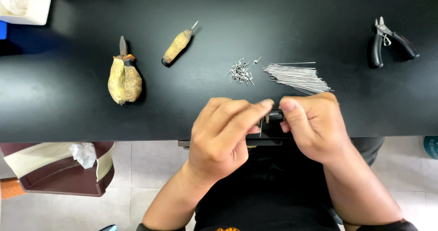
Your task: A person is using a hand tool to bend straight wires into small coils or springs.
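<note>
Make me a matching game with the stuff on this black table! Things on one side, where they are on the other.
Things:
1. pliers
2. pile of short bent pins
3. bundle of long straight wires
4. white box

Places:
A. far left corner
B. far right
C. just above the right hand
D. middle, left of the wires

Pairs: 1-B, 2-D, 3-C, 4-A

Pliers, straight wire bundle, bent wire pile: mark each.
pliers [378,46], head view, on the left black handle
straight wire bundle [296,77], head view, middle of the bundle
bent wire pile [241,72], head view, centre of the heap
</note>
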